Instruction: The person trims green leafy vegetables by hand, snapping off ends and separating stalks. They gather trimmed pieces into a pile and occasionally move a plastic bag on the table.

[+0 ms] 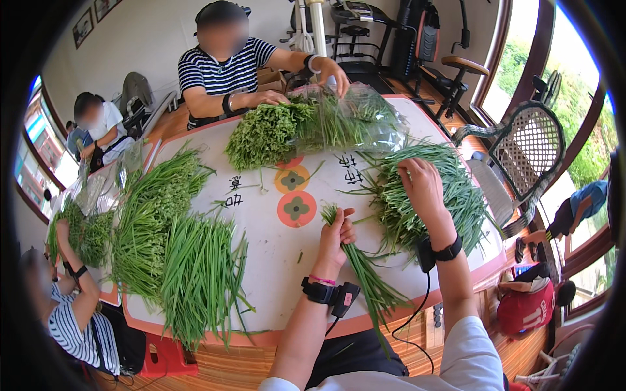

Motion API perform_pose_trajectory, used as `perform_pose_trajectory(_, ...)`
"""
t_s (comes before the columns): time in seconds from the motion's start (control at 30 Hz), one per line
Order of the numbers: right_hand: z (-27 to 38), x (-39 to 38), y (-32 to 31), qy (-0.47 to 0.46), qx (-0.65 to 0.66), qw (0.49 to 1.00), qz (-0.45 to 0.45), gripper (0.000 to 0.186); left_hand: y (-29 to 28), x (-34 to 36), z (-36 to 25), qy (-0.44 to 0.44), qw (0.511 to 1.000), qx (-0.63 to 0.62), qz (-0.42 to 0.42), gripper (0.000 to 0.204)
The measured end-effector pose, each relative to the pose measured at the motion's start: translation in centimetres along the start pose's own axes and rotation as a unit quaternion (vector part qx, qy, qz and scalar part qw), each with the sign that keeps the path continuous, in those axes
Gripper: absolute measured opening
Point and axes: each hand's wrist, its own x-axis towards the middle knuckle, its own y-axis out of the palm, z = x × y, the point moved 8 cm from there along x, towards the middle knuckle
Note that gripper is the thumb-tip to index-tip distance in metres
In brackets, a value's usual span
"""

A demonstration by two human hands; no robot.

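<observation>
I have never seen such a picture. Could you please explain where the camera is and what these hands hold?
There is no machine: these are a person's two bare hands, with black boxes strapped to the wrists. The picture comes from a fisheye camera on the person's head, so straight edges look bent. On the table lie long greens: two piles at the left, one at the right. The left hand holds a small bunch. The right hand is over the right pile; I cannot tell whether it grips anything. Opposite, a co-worker handles more greens and a clear bag.
</observation>
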Motion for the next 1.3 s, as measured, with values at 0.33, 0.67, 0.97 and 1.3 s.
perform_pose_trajectory(0.33,7.4,-3.5,3.6,-0.015,0.217,0.973,0.072,0.012,0.9,-0.9,-0.9,0.047,0.995,0.073,-0.040,0.023)
perform_pose_trajectory(0.67,5.1,-4.4,4.1,0.061,0.280,0.957,0.040,0.014,2.7,-1.3,-0.3,0.023,0.992,0.124,-0.014,0.023)
perform_pose_trajectory(0.97,3.1,-6.2,7.4,0.222,0.478,0.841,0.125,0.016,3.0,-1.5,-0.2,0.029,0.993,0.116,0.004,0.019)
perform_pose_trajectory(1.3,3.3,-6.2,7.6,0.205,0.459,0.855,0.131,0.017,2.6,-1.3,-0.1,0.015,0.997,0.079,0.009,0.017)
